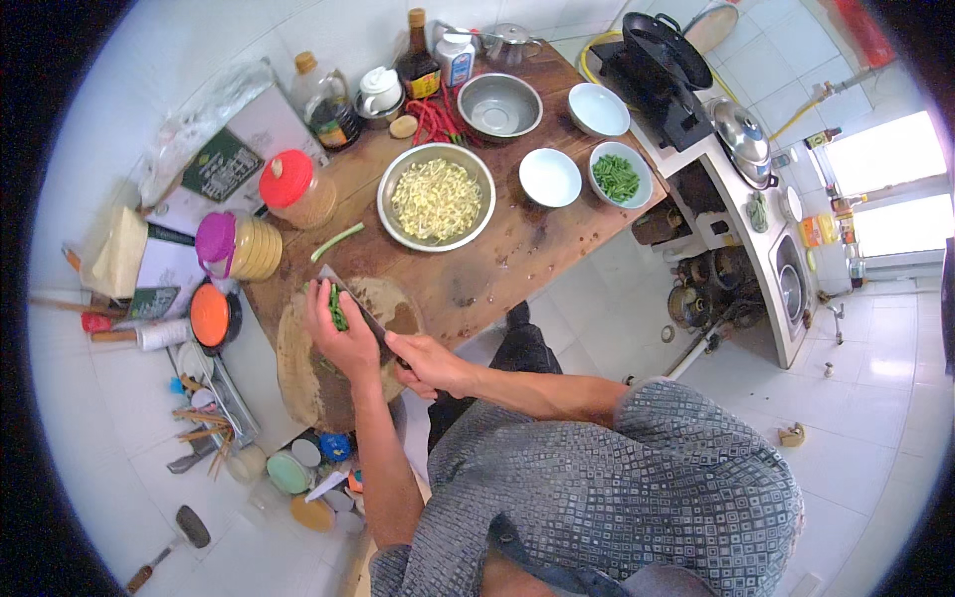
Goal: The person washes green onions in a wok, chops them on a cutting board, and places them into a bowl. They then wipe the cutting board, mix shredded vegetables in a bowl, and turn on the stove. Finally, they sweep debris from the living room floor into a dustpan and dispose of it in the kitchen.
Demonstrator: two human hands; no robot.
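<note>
Over the round wooden chopping board (298, 373), my left hand (343, 336) cups chopped green pieces (337, 307) against the blade of a kitchen knife (362, 306). My right hand (429, 366) is closed around the knife's handle, which it mostly hides. A green stalk (337, 242) lies on the wooden table just beyond the board. Farther off stands a steel bowl (487, 195) of bean sprouts (436, 200). To its right are an empty white bowl (550, 177) and a white bowl (647, 192) holding cut green pieces (615, 177).
An empty steel bowl (500, 107), red chillies (434, 119) and sauce bottles stand at the back of the wooden table (515, 257). Jars with a red lid (286, 177) and a purple lid (215, 237) are at left. A black wok (664, 52) sits beyond the table's right end.
</note>
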